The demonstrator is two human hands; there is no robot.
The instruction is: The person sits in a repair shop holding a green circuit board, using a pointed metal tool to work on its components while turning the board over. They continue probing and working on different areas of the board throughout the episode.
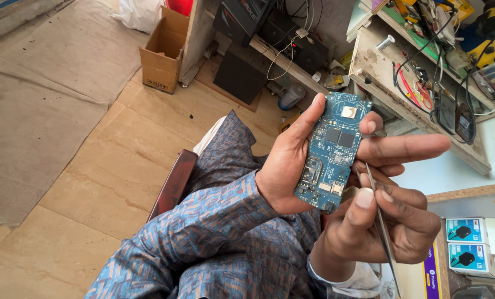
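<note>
The floor [92,166] takes up most of the view, tan stone tiles with a grey mat [31,99] spread over the far side, and an open brown cardboard box [163,52] stands on it against a leaning board, flaps up, a small dark label low on its near face. A wooden counter [380,72] runs along the upper right, crowded with black and red wires, tools and small parts, all within arm's reach of the seated person, whose patterned blue sleeve [214,221] crosses the lower middle. At the lower right edge two small white boxes [468,243] lie stacked one below the other, each with a teal panel bearing a picture of a black plug-shaped device; beside them stands a purple strip of packaging with a yellow mark. The left hand [297,160] cradles a blue circuit board [331,152] upright in front of the chest, component side toward the camera, thumb along one long edge and fingers behind and along the other, which steadies it for close work; its grip is closed on the board. The right hand [385,221], just below, pinches metal tweezers [377,210] between thumb and forefinger, the grip narrow and closed on them, tips angled up toward the lower right edge of the board, near it; contact cannot be told
</note>
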